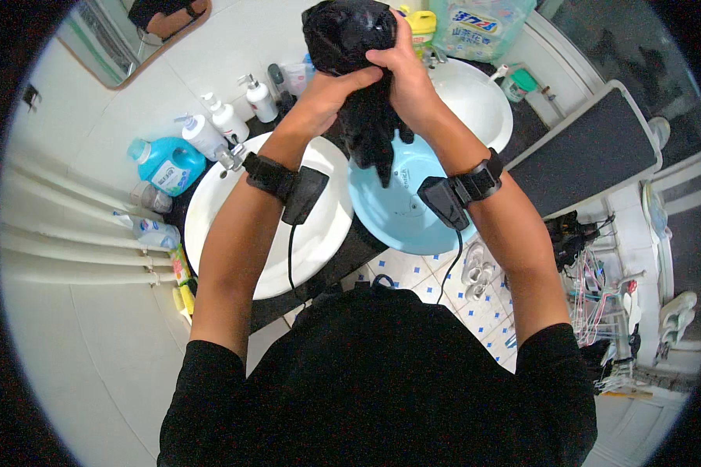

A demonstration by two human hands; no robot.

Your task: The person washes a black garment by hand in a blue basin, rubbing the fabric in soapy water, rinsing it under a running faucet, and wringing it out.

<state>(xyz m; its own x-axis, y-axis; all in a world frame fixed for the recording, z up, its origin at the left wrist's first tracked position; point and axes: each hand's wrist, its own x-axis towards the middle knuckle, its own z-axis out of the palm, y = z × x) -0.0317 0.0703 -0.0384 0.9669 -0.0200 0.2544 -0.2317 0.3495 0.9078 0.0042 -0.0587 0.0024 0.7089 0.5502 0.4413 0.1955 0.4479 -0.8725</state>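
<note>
Out over the counter, I hold up a bunched black thing [346, 35] in both hands. Its upper part is round, shiny and wet-looking; limp dark folds dangle beneath, over a light blue plastic basin [389, 218]. Whether it is a garment or a bag, I cannot tell. My left hand [325, 97] grips it from the lower left, thumb pointing right. Higher up on the right side, my right hand [403, 70] wraps round it, with the thumb pressed on the front. The far fingers of both hands are partly hidden.
A white sink [210, 210] lies at left, another white sink [483, 97] at far right. Pump bottles [224, 118] and a blue detergent bottle [171, 165] line the wall. A mirror [117, 39] hangs upper left. Wire hangers [588, 280] and shoes [479, 272] are at right.
</note>
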